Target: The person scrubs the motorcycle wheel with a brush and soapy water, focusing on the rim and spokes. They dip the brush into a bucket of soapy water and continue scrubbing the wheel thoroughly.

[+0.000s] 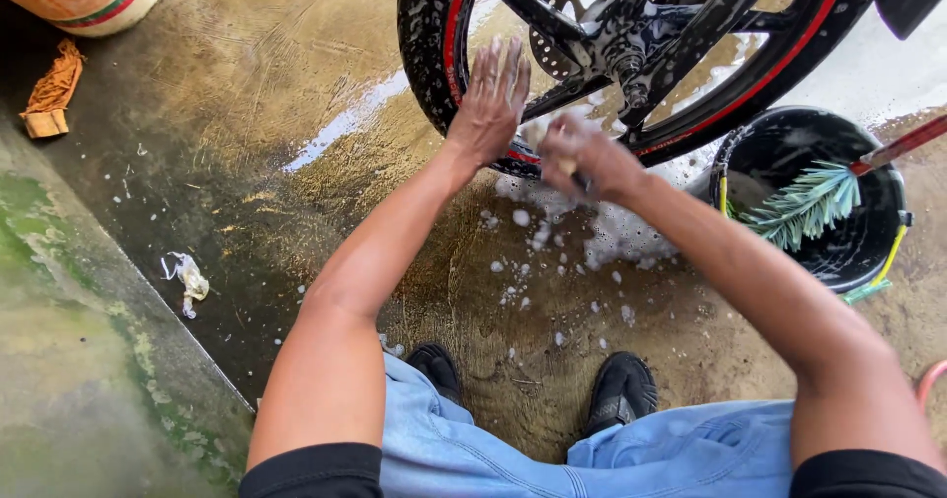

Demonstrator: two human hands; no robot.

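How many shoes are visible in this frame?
2. One black shoe sits left of centre on the wet floor, partly covered by the blue trouser leg; the other black shoe is to its right, near the soap suds. None seems hidden.

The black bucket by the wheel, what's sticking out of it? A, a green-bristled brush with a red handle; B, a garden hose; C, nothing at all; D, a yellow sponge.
A: a brush with green bristles and a red handle rests inside the black bucket, its handle leaning over the rim.
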